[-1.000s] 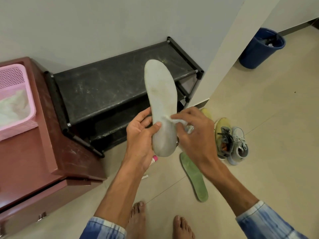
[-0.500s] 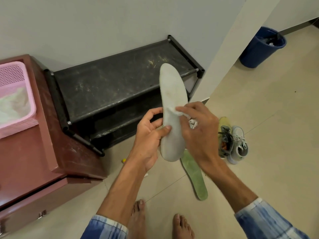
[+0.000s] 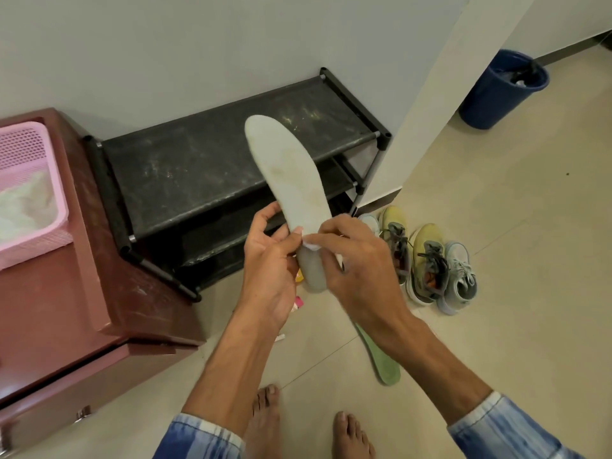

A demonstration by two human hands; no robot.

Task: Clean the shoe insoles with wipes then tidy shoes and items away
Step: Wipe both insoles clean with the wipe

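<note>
A pale grey-white insole (image 3: pixel 291 180) is held upright in front of the shoe rack, toe end up and leaning left. My left hand (image 3: pixel 270 263) grips its lower part, thumb on the front face. My right hand (image 3: pixel 356 260) pinches a small white wipe (image 3: pixel 312 245) against the insole near the heel. A green insole (image 3: pixel 381 359) lies on the floor under my right forearm. Yellow-and-grey and light blue shoes (image 3: pixel 427 260) stand in a row on the floor to the right.
A black two-tier shoe rack (image 3: pixel 212 167) stands against the wall. A brown cabinet (image 3: pixel 76 286) at left carries a pink basket (image 3: pixel 29 193). A blue bin (image 3: pixel 500 87) sits far right. Small packets (image 3: pixel 299 301) lie on the tiles near my bare feet (image 3: pixel 265 422).
The insole's toe end has swung back toward the left. My right hand with the wipe has slid down the insole to its heel part.
</note>
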